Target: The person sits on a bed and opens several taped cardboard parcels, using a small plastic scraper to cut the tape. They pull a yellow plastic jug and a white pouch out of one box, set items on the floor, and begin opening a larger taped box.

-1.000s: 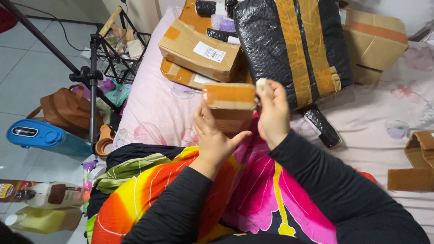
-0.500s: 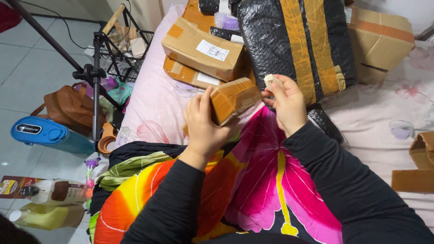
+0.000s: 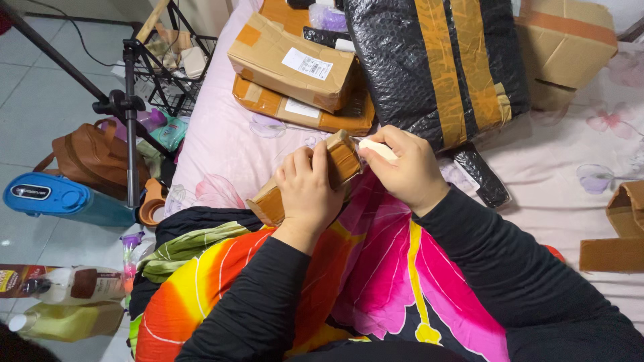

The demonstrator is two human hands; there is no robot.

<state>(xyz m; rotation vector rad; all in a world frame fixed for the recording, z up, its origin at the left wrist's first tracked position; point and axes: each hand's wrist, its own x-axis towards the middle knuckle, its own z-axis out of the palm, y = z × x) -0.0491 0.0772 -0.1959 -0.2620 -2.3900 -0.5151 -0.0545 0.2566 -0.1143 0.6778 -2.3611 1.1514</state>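
My left hand (image 3: 308, 191) grips a small cardboard parcel (image 3: 339, 154) wrapped in brown tape, tilted with one end up to the right, above my lap in a bright multicoloured cloth (image 3: 376, 268). My right hand (image 3: 406, 167) is closed around a small white cutter-like tool (image 3: 377, 149), whose tip touches the parcel's upper end. Both arms wear black sleeves.
On the pink bed (image 3: 221, 141) lie two stacked cardboard boxes (image 3: 292, 64), a big black bubble-wrap package (image 3: 436, 60) with brown tape, another box (image 3: 567, 47), a small black packet (image 3: 479, 174), cardboard pieces (image 3: 617, 231). On the floor at left: tripod (image 3: 127, 107), brown bag (image 3: 90, 157), blue speaker (image 3: 47, 198), bottles (image 3: 60, 302).
The parcel has been turned from flat-on to a steep tilt and lowered toward my lap. My right hand moved in with the white tool to the parcel's upper end.
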